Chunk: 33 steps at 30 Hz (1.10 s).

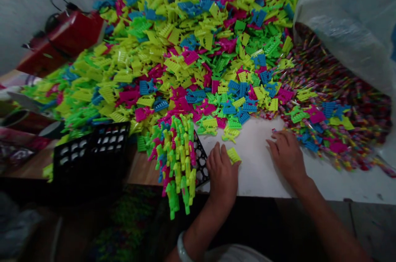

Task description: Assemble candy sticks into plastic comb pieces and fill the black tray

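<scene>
My left hand (223, 173) is on the white work surface (253, 175), fingers together and bent over a yellow plastic piece (234, 155) with a ribbed end. That ribbed end sticks out between forefinger and thumb; the rest is hidden under the hand. Beside it stands a black tray with holes (201, 163), packed with upright green, yellow, pink and blue plastic pieces (179, 150). To the right, my right hand (287, 156) rests with thumb and forefinger apart, next to a small cluster of coloured pieces (315, 115). A tiny red and blue tip shows at its forefinger.
A large heap of bright plastic pieces (173, 47) covers the back. Thin wrapped multicoloured sticks (349, 84) spill from a whitish plastic sack (349, 10) at right. Black trays (108, 138) stand at the left edge, with a red box-like object (68, 39) behind.
</scene>
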{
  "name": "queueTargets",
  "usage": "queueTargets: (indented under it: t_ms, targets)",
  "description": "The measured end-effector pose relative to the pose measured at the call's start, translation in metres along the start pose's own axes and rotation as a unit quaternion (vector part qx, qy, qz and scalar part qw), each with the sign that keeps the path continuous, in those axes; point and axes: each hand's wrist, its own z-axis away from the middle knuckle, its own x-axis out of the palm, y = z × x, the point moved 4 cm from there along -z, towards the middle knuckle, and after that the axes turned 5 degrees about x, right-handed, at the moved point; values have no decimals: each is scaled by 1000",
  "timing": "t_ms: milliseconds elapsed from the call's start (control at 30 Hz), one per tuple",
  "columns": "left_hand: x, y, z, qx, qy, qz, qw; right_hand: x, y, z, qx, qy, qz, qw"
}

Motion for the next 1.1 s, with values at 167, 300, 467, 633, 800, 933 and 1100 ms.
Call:
queueTargets:
  t_ms: [167, 300, 467, 633, 800, 933, 1100]
  targets:
    - [-3, 4, -15, -40, -60, 52, 996, 9, 10, -17, 34, -55, 47, 997]
    - [-5, 4, -16, -82, -98, 234, 964, 4, -5, -9, 34, -79, -93, 992]
    - [-3, 7, -11, -133, -97, 448, 879, -13, -43, 22, 44, -151, -340, 927]
    - [-2, 8, -8, -154, -107, 501, 845, -20, -61, 31, 38, -163, -370, 914]
    - [0, 8, -5, -149, -97, 510, 842, -20, -58, 30, 16, -156, -344, 926]
    - [5, 7, 1, -147, -79, 501, 849, -16, -57, 32, -26, -171, -338, 925]
    - [8, 7, 6, -150, -68, 507, 846, -12, -58, 37, -57, -218, -340, 913]
